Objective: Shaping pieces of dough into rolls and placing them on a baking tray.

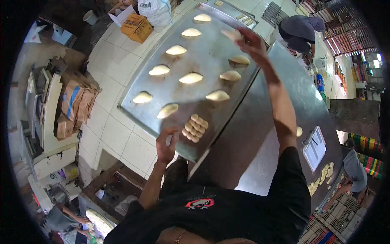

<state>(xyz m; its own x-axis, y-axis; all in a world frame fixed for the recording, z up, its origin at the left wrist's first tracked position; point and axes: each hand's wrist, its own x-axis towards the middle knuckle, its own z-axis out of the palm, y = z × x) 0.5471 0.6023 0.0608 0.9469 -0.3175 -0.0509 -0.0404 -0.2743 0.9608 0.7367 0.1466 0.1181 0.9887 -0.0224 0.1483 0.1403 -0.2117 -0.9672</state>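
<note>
A large metal baking tray (136, 81) stretches ahead of me. Several pale, spindle-shaped dough pieces (191, 78) lie spaced apart on it. My right hand (250, 42) is above the tray's far right part, its fingers closed on a similar dough piece (231, 35). A block of small joined dough balls (195, 128) sits near the tray's close end. Beside that block, at the tray's near left edge, my left hand (165, 145) has its fingers curved and apart, and nothing shows in it.
A dark metal table (260, 134) adjoins the tray on the right, with a white-framed clear box (314, 148) and more dough (321, 179) on it. Cardboard boxes (136, 28) stand on the tiled floor at far left. Other people (300, 30) work at far right, right and lower left.
</note>
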